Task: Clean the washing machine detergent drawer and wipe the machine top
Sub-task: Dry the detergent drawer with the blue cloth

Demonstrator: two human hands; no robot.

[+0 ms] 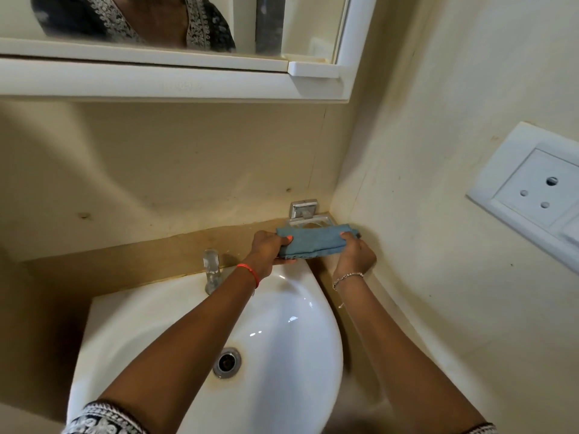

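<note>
Sleeves cropped | left hand, right hand grip cloth; holder part-hidden

Soap holder just beyond our left hand, right hand: front hidden by cloth. Our fingers beneath cloth unseen.

The basin lies open below; the tap, soap holder and corner wall crowd the back

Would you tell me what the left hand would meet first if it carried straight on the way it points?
The left hand, holding the blue cloth, points toward the back wall; it would probably meet the metal soap holder mounted there behind the cloth first, though depth is unclear.
</note>
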